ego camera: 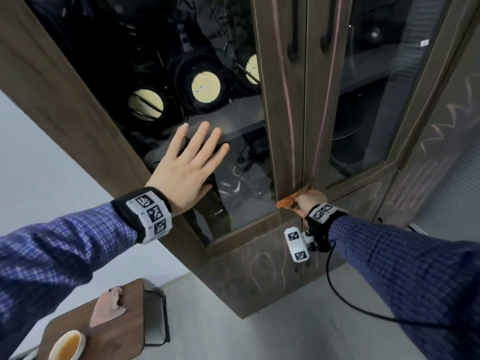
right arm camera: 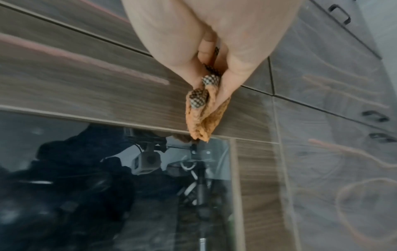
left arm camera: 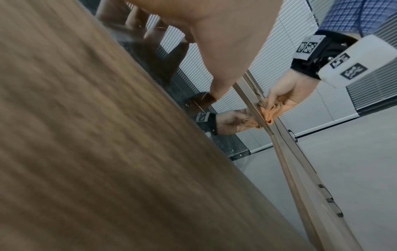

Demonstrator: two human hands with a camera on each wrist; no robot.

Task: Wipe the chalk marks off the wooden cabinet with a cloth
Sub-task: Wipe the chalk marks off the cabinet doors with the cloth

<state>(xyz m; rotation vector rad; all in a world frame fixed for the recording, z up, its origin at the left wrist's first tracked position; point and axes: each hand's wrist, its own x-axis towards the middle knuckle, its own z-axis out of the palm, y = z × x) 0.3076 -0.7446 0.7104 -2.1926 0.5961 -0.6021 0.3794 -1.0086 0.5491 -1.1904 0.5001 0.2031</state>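
The wooden cabinet (ego camera: 285,141) has glass doors and pink chalk marks (ego camera: 288,100) running down both middle door stiles. More chalk scribbles (ego camera: 262,271) show on the lower panels. My right hand (ego camera: 310,201) grips an orange cloth (ego camera: 288,201) and presses it on the stile at the bottom end of the left chalk line. In the right wrist view the cloth (right arm camera: 204,118) is bunched between my fingers (right arm camera: 206,51), against the wood (right arm camera: 107,95). My left hand (ego camera: 189,165) lies flat with spread fingers on the left door's glass (ego camera: 155,48). The left wrist view shows the right hand (left arm camera: 290,91) with the cloth (left arm camera: 270,113).
White and pink chalk zigzags (ego camera: 452,118) cover the neighbouring cabinet at the right. Black door handles (ego camera: 293,29) sit high on the stiles. A small wooden table (ego camera: 117,328) with a cup of tea (ego camera: 67,344) stands at the lower left, over a grey floor (ego camera: 311,333).
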